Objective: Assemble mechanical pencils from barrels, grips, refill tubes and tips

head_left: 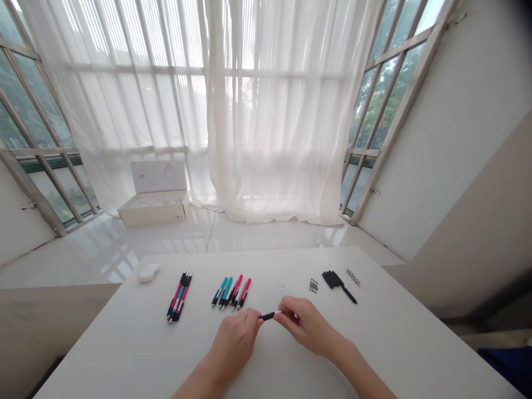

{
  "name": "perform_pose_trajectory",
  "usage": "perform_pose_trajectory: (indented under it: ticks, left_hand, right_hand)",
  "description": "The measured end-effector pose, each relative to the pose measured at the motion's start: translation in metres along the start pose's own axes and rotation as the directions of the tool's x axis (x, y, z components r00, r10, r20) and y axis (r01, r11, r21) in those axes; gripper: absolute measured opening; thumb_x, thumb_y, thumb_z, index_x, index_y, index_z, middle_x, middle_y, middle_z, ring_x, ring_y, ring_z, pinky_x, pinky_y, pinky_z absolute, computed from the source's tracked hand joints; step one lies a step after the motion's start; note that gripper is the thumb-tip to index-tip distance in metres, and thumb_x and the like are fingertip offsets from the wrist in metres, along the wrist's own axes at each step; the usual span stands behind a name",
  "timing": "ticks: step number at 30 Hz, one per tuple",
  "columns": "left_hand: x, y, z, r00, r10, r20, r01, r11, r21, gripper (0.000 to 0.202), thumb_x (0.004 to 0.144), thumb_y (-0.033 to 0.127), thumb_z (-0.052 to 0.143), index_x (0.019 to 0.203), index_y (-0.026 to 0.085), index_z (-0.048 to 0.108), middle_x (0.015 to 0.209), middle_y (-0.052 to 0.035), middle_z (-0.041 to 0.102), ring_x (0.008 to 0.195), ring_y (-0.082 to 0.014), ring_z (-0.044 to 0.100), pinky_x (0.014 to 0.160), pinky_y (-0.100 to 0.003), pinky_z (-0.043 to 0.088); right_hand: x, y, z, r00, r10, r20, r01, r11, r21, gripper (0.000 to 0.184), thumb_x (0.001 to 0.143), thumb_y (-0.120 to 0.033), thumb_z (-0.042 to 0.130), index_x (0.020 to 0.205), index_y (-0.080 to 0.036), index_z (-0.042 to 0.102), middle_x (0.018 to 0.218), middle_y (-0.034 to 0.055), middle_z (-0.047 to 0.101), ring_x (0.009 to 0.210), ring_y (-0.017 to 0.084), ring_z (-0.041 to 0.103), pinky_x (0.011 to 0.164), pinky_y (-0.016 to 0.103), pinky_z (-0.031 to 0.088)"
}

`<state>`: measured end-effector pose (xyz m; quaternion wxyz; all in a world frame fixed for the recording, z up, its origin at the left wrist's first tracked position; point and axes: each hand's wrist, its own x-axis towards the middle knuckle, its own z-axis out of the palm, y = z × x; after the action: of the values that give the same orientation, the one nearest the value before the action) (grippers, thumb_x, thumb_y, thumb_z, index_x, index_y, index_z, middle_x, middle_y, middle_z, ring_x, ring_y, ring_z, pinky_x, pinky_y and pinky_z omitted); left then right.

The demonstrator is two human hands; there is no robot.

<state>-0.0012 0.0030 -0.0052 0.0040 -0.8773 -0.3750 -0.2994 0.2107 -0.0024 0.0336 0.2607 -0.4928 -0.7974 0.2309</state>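
The left hand (233,344) pinches a black pen barrel (268,316) between thumb and bent fingers, while the right hand (305,327), fingertips (286,313) pressed together, pinches its other end over a white table (376,332). Just beyond lie thin metal refills (281,288), with black pen barrels (332,280) to the right and red-and-teal pens (231,292) to the left.

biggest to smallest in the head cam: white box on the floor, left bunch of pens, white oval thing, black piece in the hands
1. Open white box on the floor
2. Left bunch of pens
3. White oval thing and black piece look about alike; the piece is nearer the camera, so unsure
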Motion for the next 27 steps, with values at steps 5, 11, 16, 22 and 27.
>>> perform_pose_trajectory:
  ticks: [5, 11, 16, 22, 27]
  left_hand:
    - [-0.001, 0.002, -0.005, 0.995, -0.031, 0.098, 0.037, 0.998, -0.057, 0.013, 0.099, 0.026, 0.036, 0.099, 0.022, 0.048, 0.077, -0.0015, 0.067, 0.059, -0.0177, 0.062, 0.051, -0.027, 0.038]
    - [-0.003, 0.001, -0.004, 0.986, -0.102, 0.131, 0.106, 0.994, -0.030, 0.016, 0.099, 0.023, 0.033, 0.097, 0.021, 0.048, 0.072, -0.0003, 0.065, 0.053, -0.0164, 0.059, 0.050, -0.026, 0.036]
    - [-0.002, -0.001, -0.001, 0.996, -0.041, 0.077, 0.043, 0.999, -0.033, 0.019, 0.100, 0.020, 0.029, 0.097, 0.020, 0.048, 0.074, -0.0010, 0.064, 0.058, -0.0171, 0.061, 0.050, -0.026, 0.036]
    - [-0.001, 0.000, -0.001, 0.996, 0.025, 0.081, -0.025, 1.000, -0.002, 0.024, 0.100, 0.017, 0.025, 0.096, 0.021, 0.048, 0.078, -0.0015, 0.064, 0.061, -0.0179, 0.060, 0.051, -0.027, 0.038]
    - [0.000, 0.001, -0.004, 0.994, -0.031, 0.101, 0.036, 0.998, -0.046, 0.010, 0.098, 0.022, 0.037, 0.103, 0.021, 0.046, 0.084, -0.0005, 0.066, 0.062, -0.0169, 0.061, 0.052, -0.026, 0.038]
  right_hand:
    - [0.003, 0.000, 0.000, 1.000, 0.001, 0.018, -0.001, 1.000, 0.028, 0.039, 0.097, -0.038, 0.035, 0.070, -0.020, 0.057, 0.063, -0.0007, 0.058, 0.059, 0.013, 0.049, 0.059, 0.024, 0.037]
    - [0.003, -0.002, -0.003, 1.000, 0.011, 0.007, -0.012, 0.988, 0.154, 0.021, 0.090, -0.034, 0.050, 0.085, -0.020, 0.065, 0.072, 0.0009, 0.065, 0.064, 0.014, 0.055, 0.057, 0.023, 0.042]
    - [0.003, -0.005, -0.003, 1.000, 0.029, -0.004, -0.027, 0.977, 0.212, 0.017, 0.085, -0.032, 0.058, 0.093, -0.020, 0.067, 0.088, 0.0035, 0.070, 0.068, 0.014, 0.059, 0.057, 0.022, 0.043]
    - [0.004, -0.004, 0.006, 0.998, 0.061, 0.028, -0.065, 0.985, 0.160, 0.036, 0.092, -0.030, 0.044, 0.066, -0.018, 0.065, 0.057, -0.0003, 0.063, 0.051, 0.011, 0.050, 0.054, 0.023, 0.038]
    - [0.006, -0.003, 0.003, 0.995, 0.104, 0.008, -0.102, 0.959, 0.264, 0.021, 0.086, -0.032, 0.055, 0.089, -0.019, 0.071, 0.067, 0.0008, 0.068, 0.054, 0.012, 0.056, 0.053, 0.022, 0.042]
